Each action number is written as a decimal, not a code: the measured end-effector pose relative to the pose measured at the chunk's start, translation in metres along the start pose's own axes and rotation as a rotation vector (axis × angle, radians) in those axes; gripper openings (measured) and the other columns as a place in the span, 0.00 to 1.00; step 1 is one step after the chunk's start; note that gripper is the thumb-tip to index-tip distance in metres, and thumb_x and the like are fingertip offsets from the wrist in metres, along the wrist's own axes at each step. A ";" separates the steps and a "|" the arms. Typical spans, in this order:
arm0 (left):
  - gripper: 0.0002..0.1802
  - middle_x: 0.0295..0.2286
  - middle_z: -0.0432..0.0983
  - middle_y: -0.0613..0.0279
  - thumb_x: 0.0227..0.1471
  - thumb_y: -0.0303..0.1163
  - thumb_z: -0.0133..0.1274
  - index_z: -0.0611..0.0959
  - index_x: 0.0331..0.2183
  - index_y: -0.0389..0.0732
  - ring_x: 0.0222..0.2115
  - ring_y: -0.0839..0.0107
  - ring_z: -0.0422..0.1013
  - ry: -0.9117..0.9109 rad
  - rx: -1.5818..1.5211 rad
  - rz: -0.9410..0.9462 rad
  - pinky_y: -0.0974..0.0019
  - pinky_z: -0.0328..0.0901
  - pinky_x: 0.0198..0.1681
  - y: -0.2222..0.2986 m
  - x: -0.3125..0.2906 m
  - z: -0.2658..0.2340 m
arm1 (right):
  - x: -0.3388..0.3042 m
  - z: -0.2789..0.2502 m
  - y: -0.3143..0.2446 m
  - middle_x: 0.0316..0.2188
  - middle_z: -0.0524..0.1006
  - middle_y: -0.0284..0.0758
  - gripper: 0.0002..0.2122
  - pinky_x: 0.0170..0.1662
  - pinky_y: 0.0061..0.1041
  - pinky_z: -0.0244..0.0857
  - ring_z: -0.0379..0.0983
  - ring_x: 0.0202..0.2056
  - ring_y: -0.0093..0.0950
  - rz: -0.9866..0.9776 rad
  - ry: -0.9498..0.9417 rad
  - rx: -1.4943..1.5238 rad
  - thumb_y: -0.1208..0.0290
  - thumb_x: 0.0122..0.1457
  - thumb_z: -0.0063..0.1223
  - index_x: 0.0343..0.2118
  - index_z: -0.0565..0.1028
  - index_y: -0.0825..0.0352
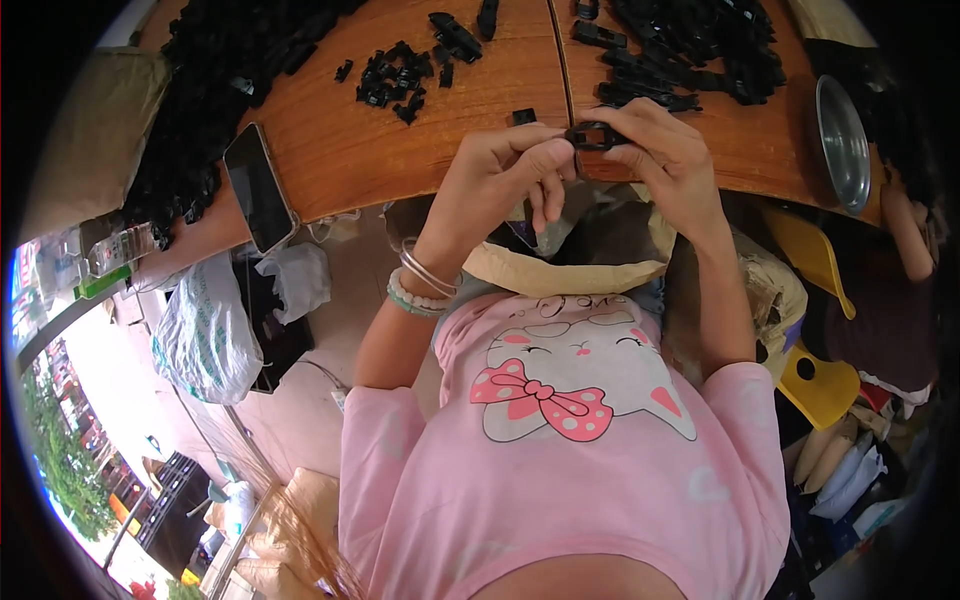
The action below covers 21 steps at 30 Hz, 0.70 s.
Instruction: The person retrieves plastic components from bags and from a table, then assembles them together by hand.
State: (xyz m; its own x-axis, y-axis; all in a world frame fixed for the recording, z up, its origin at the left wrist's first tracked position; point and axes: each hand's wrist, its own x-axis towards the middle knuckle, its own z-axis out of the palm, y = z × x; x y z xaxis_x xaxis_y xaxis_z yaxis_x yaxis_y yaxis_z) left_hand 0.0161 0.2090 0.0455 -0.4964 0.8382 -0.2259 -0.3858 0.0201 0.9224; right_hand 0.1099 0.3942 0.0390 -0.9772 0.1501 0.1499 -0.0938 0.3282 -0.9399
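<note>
Both of my hands meet at the near edge of the wooden table [380, 150], pinching one small black plastic buckle piece [592, 136] between them. My left hand [505, 175], with bangles and a bead bracelet on its wrist, grips the piece's left end with thumb and forefinger. My right hand [665, 150] holds its right end, fingers curled over it. A single small black part [524, 116] lies on the table just beyond my left hand.
A small heap of black parts [395, 82] lies mid-table, with bigger heaps at the far left [215, 60] and far right [700, 50]. A phone [258, 187] lies at the table's left edge, a metal bowl [843, 140] at the right. Plastic bags [205, 320] sit on the floor.
</note>
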 end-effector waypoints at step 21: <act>0.10 0.33 0.71 0.54 0.47 0.34 0.54 0.76 0.30 0.38 0.28 0.54 0.72 0.712 1.497 0.184 0.58 0.66 0.27 -0.020 0.044 -0.061 | 0.074 -0.036 0.038 0.35 0.73 0.33 0.11 0.44 0.33 0.58 0.68 0.42 0.34 -0.187 0.014 -0.986 0.72 0.50 0.55 0.38 0.77 0.65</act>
State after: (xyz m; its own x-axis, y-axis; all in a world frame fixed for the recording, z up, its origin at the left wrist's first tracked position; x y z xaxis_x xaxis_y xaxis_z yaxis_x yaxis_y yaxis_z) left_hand -0.0454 0.2127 -0.0023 -0.8408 0.4978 0.2126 0.5413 0.7774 0.3205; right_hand 0.0406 0.4516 0.0258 -0.9600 0.0255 0.2788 -0.0403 0.9728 -0.2280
